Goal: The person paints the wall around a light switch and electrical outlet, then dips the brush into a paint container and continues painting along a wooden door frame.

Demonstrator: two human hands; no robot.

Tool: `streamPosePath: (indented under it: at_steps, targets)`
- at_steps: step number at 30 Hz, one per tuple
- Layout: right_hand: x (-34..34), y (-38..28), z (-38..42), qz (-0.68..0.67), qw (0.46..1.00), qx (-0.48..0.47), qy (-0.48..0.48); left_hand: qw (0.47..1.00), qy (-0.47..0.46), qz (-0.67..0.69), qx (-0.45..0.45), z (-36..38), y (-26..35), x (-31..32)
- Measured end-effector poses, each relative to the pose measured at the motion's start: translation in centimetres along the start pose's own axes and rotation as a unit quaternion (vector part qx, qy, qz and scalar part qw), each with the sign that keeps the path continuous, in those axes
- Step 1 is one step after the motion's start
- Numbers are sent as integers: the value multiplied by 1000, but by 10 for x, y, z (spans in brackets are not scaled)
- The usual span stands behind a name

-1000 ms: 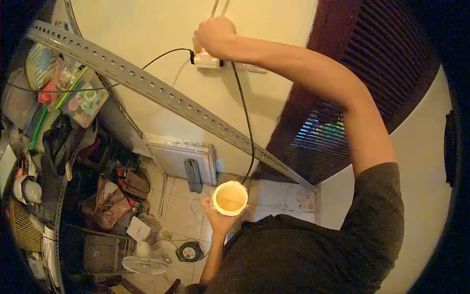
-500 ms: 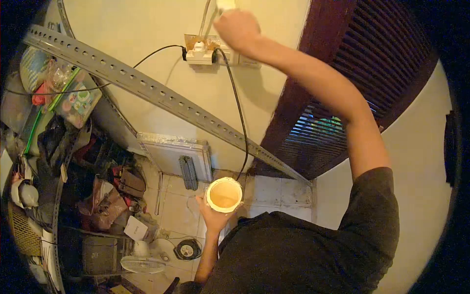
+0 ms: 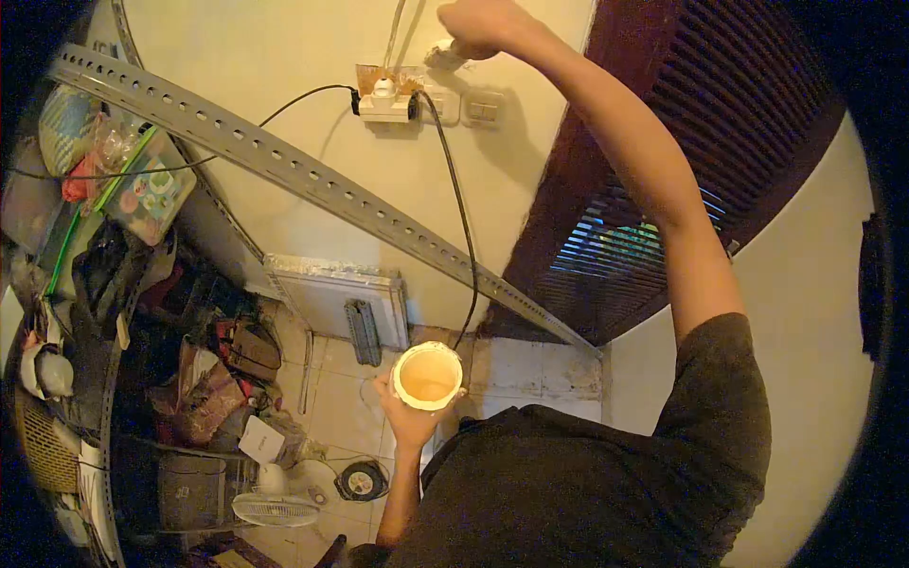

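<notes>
My left hand (image 3: 409, 418) is wrapped round a paint tub (image 3: 458, 379) with a pale, smeared rim, held upright below the wall sockets. Some pale yellowish paint shows inside it. High on the yellow wall, my right hand (image 3: 481, 26) is closed on a paintbrush (image 3: 445, 57). Its whitish bristles point down and left, at the wall just above the socket and switch plates; the handle is hidden in my fist. Whether the bristle tips touch the wall is hard to tell.
A white socket adapter (image 3: 384, 107) with black cables plugged in sits beside a light switch (image 3: 484, 110). A perforated metal bar (image 3: 312, 177) slants across the view. Right stands a dark louvred door (image 3: 653, 189). Clutter and a white fan (image 3: 275, 509) lie lower left.
My right hand has moved slightly up and right, and the brush has swung from pointing up to pointing down. The tub in my left hand has shifted slightly left.
</notes>
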State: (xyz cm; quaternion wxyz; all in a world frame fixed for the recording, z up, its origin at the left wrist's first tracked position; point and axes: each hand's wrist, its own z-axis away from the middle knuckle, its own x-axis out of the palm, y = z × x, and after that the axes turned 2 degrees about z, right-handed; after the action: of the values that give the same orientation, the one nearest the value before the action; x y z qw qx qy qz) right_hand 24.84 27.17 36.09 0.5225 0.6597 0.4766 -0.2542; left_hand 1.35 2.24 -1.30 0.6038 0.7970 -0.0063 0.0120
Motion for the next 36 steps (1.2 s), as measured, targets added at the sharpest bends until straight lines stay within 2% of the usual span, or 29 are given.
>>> streamPosePath:
  at_steps: [2, 3, 6, 9, 11, 12, 14, 16, 18, 19, 20, 21, 22, 26, 30, 32, 36]
  targets:
    - [21, -3, -25, 64, 995, -33, -72, 991, -11, -127, 46, 0, -6, -4]
    - [28, -8, -24, 66, 995, -31, -73, 991, -13, -126, 46, 0, -7, -4]
    - [39, -17, -22, 19, 997, -11, 72, 992, -13, -115, 48, 1, -8, -5]
    - [27, -21, -33, 38, 991, 26, 125, 994, -16, -97, 39, -1, -6, -3]
    - [5, -20, -33, 53, 990, 26, 132, 1000, 6, -13, 9, 0, -3, 0]
    - [-4, -19, -32, 69, 987, 29, 140, 1000, 7, -13, 9, 0, -4, -1]
    - [-11, -21, -30, 71, 985, 34, 156, 991, -6, -130, 33, -1, -6, -5]
    - [-7, -28, -23, 75, 982, 39, 167, 994, 0, -110, 25, -1, -7, -4]
    - [12, -42, -14, -120, 963, 123, 206, 996, 2, -91, 16, 1, -10, -3]
    - [20, -47, -8, -120, 964, 124, 205, 995, 2, -96, 24, 2, -15, -4]
    - [30, -52, -3, -6, 988, 36, 149, 994, 1, -103, 31, 2, -20, -4]
    - [40, -55, 1, 108, 989, -53, 90, 994, -1, -104, 31, 5, -24, -4]
    - [47, -56, -1, 124, 985, -79, 87, 995, 6, -91, 34, 6, -28, -3]
    - [51, -54, -8, 103, 986, -111, 69, 998, -2, -67, 20, 5, -30, -4]
    - [63, -46, -32, 76, 993, -81, 31, 995, 21, -96, 29, 9, -24, -10]
    - [69, -35, -53, 42, 997, -61, 17, 980, -18, -190, 54, 9, -22, -15]
    - [7, -12, -46, 78, 994, -55, -48, 986, 11, -160, 49, 16, -22, -13]
